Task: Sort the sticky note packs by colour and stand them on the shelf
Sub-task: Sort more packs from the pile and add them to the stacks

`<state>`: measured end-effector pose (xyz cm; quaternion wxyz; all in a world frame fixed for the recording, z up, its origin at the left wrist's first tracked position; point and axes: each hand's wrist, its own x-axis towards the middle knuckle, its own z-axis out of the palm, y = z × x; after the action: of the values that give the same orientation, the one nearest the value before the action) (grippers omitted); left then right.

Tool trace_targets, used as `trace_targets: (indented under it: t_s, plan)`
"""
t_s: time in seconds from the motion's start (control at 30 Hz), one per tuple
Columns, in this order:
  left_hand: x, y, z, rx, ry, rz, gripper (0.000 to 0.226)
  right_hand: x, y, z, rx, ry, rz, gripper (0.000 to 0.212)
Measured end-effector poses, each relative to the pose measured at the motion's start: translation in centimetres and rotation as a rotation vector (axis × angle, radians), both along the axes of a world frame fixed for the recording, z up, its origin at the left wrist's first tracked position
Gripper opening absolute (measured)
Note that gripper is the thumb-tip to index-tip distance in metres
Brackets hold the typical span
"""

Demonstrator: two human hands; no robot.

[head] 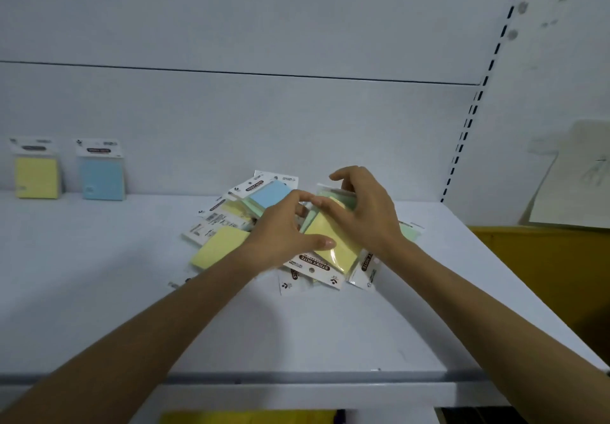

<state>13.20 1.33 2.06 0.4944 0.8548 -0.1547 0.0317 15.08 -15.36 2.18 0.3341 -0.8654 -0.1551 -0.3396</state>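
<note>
Shelf: white shelf (330, 331) in the lower half of the frame; both of your forearms reach across it to the centre.
Left hand: your left hand (284, 225) grips the yellow pack (335, 248) at frame centre, thumb pressed on its face and fingers curled over its far edge.
Right hand: your right hand (363, 212) arches over the same pack with the forefinger at its upper corner and the thumb lifted. I cannot tell whether these fingers are clamped on anything.
Handling: the pack looks light, with a stiff block of paper inside a glossy sleeve that is likely to be slippery. The printed header card is thin and would bend.
Where to hold: pinch the thick paper block across its two side edges, not the header flap.
Pile: a loose pile (231, 222) of yellow, blue and green packs lies flat and overlapping under and around your hands.
Sorted so far: a standing yellow pack (36, 177) and a standing blue pack (102, 179) lean on the back panel (264, 126) at the far left, just beside each other.
</note>
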Motion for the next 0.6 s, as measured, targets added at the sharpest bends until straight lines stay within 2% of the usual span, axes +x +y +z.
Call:
trace_targets:
  t_s: [0.13,0.23,0.37,0.47,0.6]
  plan:
    - [-0.9,-1.1,0.6,-0.054,0.025,0.066,0.052,0.1,-0.6,-0.3,0.104,0.076,0.084,0.038]
    - [-1.6,-1.5,0.9,-0.132,0.096,0.098,0.039,-0.2,-1.2,-0.7,0.181,0.117,0.140,0.049]
    - [-2.6,-2.0,0.8,-0.306,0.070,0.166,0.028,-1.4,-1.9,-2.2,0.245,0.078,0.125,0.062]
    - [-3.2,-2.4,0.6,-0.470,0.063,0.191,0.033,-1.9,-2.3,-3.4,0.216,0.046,0.109,0.065]
    - [-4.0,-2.9,-0.6,-0.577,0.025,0.215,0.024,-1.7,-2.6,-3.0,0.038,-0.023,0.106,0.068]
